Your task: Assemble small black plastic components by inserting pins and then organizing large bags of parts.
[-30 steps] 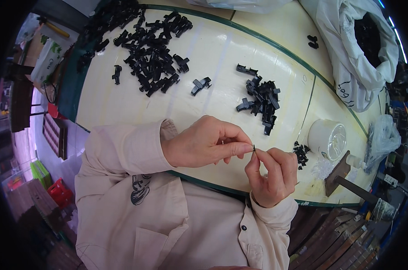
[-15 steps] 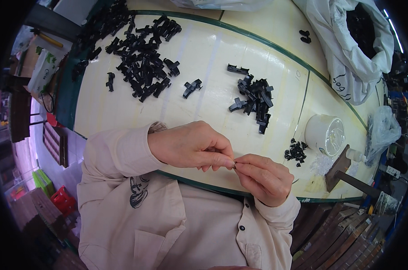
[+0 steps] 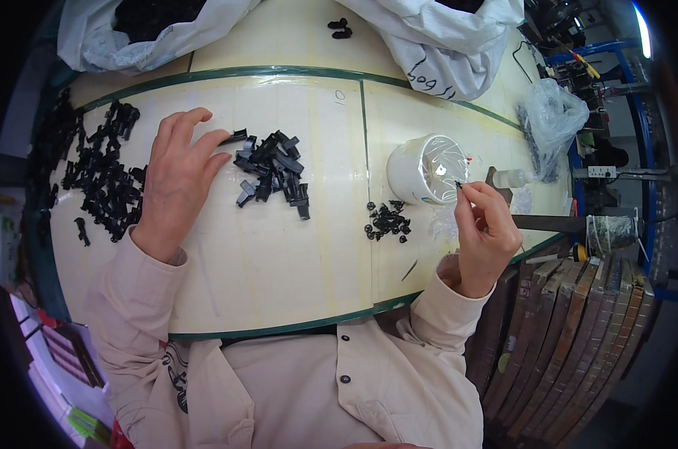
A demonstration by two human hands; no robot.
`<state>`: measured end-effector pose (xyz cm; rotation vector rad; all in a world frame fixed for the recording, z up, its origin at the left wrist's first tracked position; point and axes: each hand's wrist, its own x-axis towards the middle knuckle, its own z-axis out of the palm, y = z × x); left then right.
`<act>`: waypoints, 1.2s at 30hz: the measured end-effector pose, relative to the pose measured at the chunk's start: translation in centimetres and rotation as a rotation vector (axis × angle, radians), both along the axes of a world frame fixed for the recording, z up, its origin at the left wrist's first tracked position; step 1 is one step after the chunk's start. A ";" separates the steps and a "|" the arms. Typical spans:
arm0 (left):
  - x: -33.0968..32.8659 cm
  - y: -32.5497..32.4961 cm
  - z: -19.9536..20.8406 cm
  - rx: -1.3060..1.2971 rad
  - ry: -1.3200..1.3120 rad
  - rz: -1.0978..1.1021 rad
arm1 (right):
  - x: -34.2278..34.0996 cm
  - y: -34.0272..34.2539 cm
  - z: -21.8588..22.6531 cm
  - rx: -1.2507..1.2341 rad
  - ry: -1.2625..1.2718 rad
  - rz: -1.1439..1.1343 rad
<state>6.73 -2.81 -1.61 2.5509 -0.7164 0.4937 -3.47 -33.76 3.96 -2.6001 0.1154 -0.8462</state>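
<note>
While the left hand (image 3: 176, 173) hangs over the tabletop (image 3: 279, 273) with fingers loosely spread, its index fingertip sits right at the near end of a black clip (image 3: 238, 136). Thumb and index apart, gap facing right; nothing visibly gripped. Contact with the clip: can't tell, the fingertip covers that end.

Key relation: clip lies just right of the left index fingertip, at the upper left edge of the clip pile (image 3: 275, 173). Long axis runs roughly left-right, right end a bit farther from the person, so it points away from the fingertip more or less end-on. Left hand is clearly the nearer one; right is well off, beyond the pile.

Right hand (image 3: 490, 238): thumb and index pinched together on a small black part (image 3: 459, 185), remaining fingers curled. Part shows against the right rim of the white tub (image 3: 406, 178); height over it, can't tell. Part's too small to read its axis.

Around it: small-part heap (image 3: 389, 222) sits just below the tub, left of the right hand, between it and the clip pile. Bigger heap of black clips (image 3: 103, 187) is left of the left hand. Thin dark sliver (image 3: 410, 270) lies below the small-part heap, near the tabletop's front edge.
</note>
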 end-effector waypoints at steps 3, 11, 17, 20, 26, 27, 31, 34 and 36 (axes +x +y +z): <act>0.2 -0.1 -0.3 0.028 -0.016 -0.021 | 0.7 -0.3 0.3 -0.096 0.096 0.066; -4.6 1.1 3.7 -0.835 0.881 -0.046 | 1.0 -1.1 0.7 -0.085 0.151 0.101; -5.8 1.0 3.8 -1.222 1.606 -0.229 | -1.4 4.2 0.0 0.636 -0.166 0.322; -6.0 1.4 3.7 -1.240 1.672 -0.233 | -0.5 8.6 -1.0 0.675 0.016 0.632; -6.1 1.4 3.3 -1.217 1.615 -0.245 | -0.3 11.2 -1.4 1.012 0.140 0.713; -6.2 1.2 3.0 -1.273 1.530 -0.289 | -0.3 11.2 -1.5 1.062 0.145 0.708; -5.7 1.6 2.5 -1.713 1.605 -0.297 | -0.2 11.2 -2.0 1.066 0.168 0.718; -5.7 1.9 2.0 -1.643 1.622 -0.352 | -0.2 11.2 -2.1 0.935 0.185 0.737; -6.0 1.5 3.3 -1.361 1.603 -0.197 | -0.1 11.0 -2.2 0.726 0.160 0.735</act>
